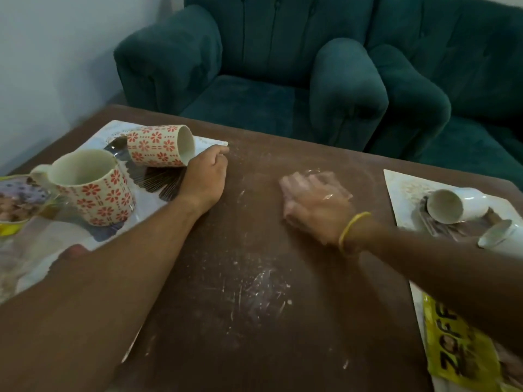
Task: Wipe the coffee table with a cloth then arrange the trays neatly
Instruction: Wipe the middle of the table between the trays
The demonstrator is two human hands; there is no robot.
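Gripping the left tray (119, 230) corner at 11 o'clock, left hand (205, 176) pinches it; right hand (314, 205), blurred, lies flat and released on dusty bench (254, 278). Right tray (402, 199) at 3 o'clock. No cloth visible.

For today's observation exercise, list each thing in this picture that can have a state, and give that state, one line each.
Brown wooden coffee table: dusted with white smears, not yet clean.
Red-flowered cream mug near the sofa: tipped on its side.
Red-flowered cream mug nearer the camera: upright, looks empty.
White cup on the right tray: lying on its side.
Left white tray: edge gripped by left hand.
Right hand: flat on the table, blurred.
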